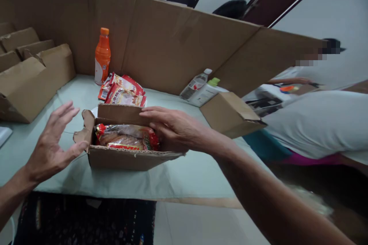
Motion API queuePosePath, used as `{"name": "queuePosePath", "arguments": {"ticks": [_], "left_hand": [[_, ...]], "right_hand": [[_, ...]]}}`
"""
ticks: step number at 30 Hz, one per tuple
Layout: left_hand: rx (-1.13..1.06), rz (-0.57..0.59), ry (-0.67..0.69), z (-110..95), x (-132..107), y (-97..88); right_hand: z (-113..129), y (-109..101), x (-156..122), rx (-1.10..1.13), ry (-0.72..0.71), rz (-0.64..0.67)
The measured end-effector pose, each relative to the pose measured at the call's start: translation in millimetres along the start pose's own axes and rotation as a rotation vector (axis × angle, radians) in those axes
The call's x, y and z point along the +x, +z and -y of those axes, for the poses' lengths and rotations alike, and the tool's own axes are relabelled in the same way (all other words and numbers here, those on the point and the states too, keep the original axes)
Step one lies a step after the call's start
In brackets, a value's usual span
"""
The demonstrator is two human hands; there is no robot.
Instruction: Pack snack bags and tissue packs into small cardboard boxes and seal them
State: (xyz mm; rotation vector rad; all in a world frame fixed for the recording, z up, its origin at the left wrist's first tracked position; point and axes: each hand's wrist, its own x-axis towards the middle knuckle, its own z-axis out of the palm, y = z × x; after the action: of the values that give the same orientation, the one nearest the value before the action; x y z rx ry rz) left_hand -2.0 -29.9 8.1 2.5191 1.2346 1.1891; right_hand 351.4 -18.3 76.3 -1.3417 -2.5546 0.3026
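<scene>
An open cardboard box (pixel 120 159) stands on the cloth-covered table, its left flaps tilted outward. Inside it lies a clear-and-red plastic food package (pixel 126 138). My left hand (pixel 56 143) is open, fingers spread, with the thumb beside the box's left flap. Over the right end of the box reaches my right hand (pixel 169 124), fingers extended toward the rear flap and the package's right end. Its lower fingers are partly hidden, and contact with the package cannot be made out. Behind the box sit several red-and-white snack packets (pixel 123 92).
An orange drink bottle (pixel 102 57) stands by the cardboard partition (pixel 172 42). Several open cardboard boxes (pixel 37 76) occupy the left. To the right are a clear bottle (pixel 196 84), a green-capped white bottle (pixel 205 93) and another carton (pixel 230 113). A person in a light shirt (pixel 322 122) is farther right.
</scene>
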Motion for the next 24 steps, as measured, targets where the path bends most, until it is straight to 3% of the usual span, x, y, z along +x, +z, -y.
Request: {"name": "queuePosePath", "arguments": {"ticks": [4, 12, 19, 24], "left_hand": [[-0.140, -0.023, -0.136, -11.6, -20.0, 5.3], [-0.127, 0.129, 0.079, -24.3, -14.4, 21.5], [-0.048, 0.137, 0.208, -26.0, -8.4, 26.0], [-0.056, 0.128, 0.205, -22.7, -8.1, 28.0]], "right_hand": [[-5.5, 11.8, -1.4, 0.004, -0.036, -0.030], [3.8, 30.7, -12.2, 0.039, -0.033, 0.009], [1.8, 14.1, -43.9, 0.047, 0.030, -0.241], [-7.7, 17.1, -61.3, 0.025, 0.079, -0.302]]}}
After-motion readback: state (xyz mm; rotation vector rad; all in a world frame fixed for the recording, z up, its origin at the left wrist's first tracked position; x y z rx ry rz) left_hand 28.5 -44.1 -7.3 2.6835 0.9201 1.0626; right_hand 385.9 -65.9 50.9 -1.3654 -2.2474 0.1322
